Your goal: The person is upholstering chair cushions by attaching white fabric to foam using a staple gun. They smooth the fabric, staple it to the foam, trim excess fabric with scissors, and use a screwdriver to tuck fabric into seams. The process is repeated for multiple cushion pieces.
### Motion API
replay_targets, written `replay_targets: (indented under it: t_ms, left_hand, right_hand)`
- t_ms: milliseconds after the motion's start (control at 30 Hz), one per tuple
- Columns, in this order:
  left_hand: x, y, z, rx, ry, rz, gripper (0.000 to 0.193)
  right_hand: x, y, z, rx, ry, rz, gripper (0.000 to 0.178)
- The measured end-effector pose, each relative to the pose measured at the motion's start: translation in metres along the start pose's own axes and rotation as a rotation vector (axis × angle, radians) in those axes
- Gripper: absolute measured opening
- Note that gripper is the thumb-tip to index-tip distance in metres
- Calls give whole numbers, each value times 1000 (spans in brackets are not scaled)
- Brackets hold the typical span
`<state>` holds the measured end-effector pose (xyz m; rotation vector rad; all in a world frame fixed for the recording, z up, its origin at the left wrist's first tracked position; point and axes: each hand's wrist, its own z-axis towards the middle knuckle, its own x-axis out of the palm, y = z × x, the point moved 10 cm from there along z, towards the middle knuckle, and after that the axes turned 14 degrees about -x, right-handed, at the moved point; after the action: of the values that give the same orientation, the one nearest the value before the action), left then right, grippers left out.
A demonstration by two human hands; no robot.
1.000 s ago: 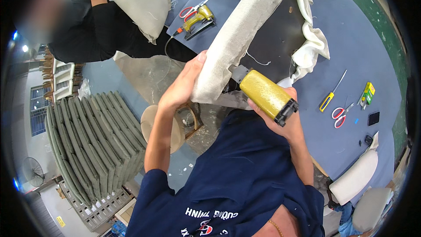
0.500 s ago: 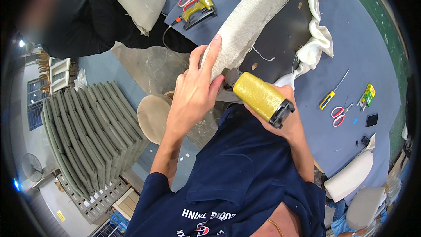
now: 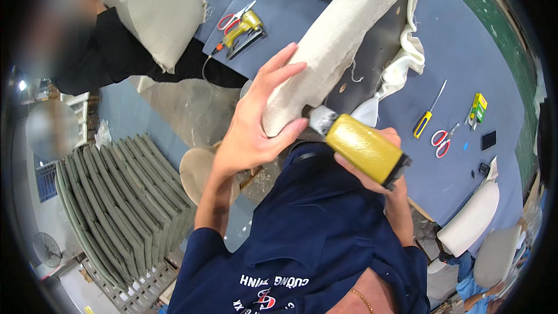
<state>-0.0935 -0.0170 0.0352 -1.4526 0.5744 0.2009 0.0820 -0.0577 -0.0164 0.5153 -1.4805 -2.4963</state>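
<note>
Left hand (image 3: pixel 256 122): I saw its fingers spread wider than half a second earlier, thumb at the near end; I judged this a loosened brace.
Padded beige piece (image 3: pixel 337 40): lay along the dark panel's (image 3: pixel 375 46) left side, long axis slanting from the wearer's torso away and rightward.
Yellow staple gun (image 3: pixel 363 145): its nose pointed left at the piece's edge; contact I couldn't confirm.
Right hand (image 3: pixel 390 135): wrapped around the gun.

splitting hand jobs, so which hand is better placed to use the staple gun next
Probably the right: the right hand grips the yellow staple gun, its nose by the near end of the padded piece. The left hand is curved around that end, so seems better placed to steady it.
</note>
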Motion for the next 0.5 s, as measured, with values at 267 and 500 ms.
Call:
replay_targets:
  t_ms: [267, 500]
  left_hand:
    - [15, -37, 41, 637, -386, -318, 14]
    - [30, -64, 68, 640, -344, -301, 10]
  right_hand:
    - [-66, 19, -6, -29, -178, -336, 28]
    - [-88, 7, 5, 162, -226, -89, 37]
